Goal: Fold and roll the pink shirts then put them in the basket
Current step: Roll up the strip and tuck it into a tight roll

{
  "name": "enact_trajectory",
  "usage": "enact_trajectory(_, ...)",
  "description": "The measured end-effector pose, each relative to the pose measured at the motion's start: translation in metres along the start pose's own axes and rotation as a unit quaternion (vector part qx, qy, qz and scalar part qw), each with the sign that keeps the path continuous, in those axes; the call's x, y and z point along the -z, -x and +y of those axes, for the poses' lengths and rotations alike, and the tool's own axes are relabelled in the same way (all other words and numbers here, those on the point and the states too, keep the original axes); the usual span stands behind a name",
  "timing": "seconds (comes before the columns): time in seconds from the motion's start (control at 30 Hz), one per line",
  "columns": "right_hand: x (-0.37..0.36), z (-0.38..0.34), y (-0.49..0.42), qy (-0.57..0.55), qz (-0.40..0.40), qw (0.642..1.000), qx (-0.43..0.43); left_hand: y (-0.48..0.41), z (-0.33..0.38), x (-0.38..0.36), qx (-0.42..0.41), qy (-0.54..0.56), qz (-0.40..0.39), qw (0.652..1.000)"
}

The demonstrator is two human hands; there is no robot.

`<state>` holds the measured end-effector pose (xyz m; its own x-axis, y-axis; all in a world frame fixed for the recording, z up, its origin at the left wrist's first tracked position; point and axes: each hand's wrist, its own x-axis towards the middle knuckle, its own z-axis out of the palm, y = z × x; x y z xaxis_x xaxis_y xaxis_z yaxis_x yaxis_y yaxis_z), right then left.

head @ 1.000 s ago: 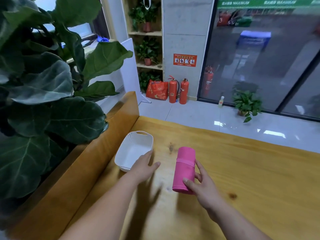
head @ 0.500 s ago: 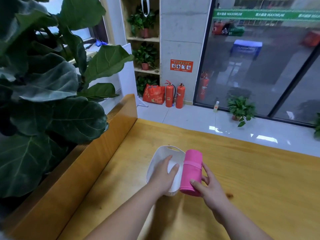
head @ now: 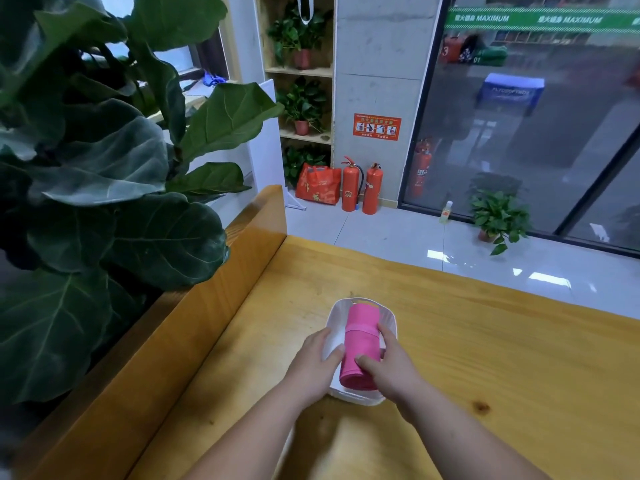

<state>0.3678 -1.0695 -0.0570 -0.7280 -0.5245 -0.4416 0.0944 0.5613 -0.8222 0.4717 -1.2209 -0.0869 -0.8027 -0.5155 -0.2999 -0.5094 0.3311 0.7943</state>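
Head view: our right hand (head: 388, 368) clamps thumb and fingers round the rolled pink shirt (head: 360, 341), lying lengthwise in the white basket (head: 390, 323) on the table (head: 485, 341). Left hand (head: 313, 362) rests on the basket's left rim, fingers loose. We should seat the roll flat, then let go gently so it stays rolled. Basket floor hidden; touchdown unclear.

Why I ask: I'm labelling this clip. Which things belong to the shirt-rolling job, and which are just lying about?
Job in hand:
rolled pink shirt, gripped by the right hand
white basket, with the left hand resting on its rim
wooden table

Lying about:
big leafy plant
two fire extinguishers
red bag
small potted plant
bottle on the floor
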Motion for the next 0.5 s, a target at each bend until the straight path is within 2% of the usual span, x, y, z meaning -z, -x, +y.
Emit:
enact_trajectory(0.13, -0.022, 0.004, -0.028, 0.065, 0.005, 0.997, -0.032, -0.003, -0.009, 0.001, 0.018, 0.037, 0.005, 0.999)
enact_trajectory(0.23, -0.035, 0.003, -0.034, 0.100, -0.029, 0.994, -0.041, -0.007, -0.016, 0.001, 0.045, 0.083, 0.009, 0.996)
enact_trajectory(0.3, -0.041, 0.007, -0.040, 0.156, -0.059, 0.985, -0.049, -0.011, -0.022, 0.000, 0.051, 0.107, 0.007, 0.993)
enact_trajectory(0.5, -0.038, 0.007, -0.059, 0.265, -0.079, 0.960, -0.051, -0.014, -0.025, 0.001, 0.046, 0.128, 0.002, 0.991)
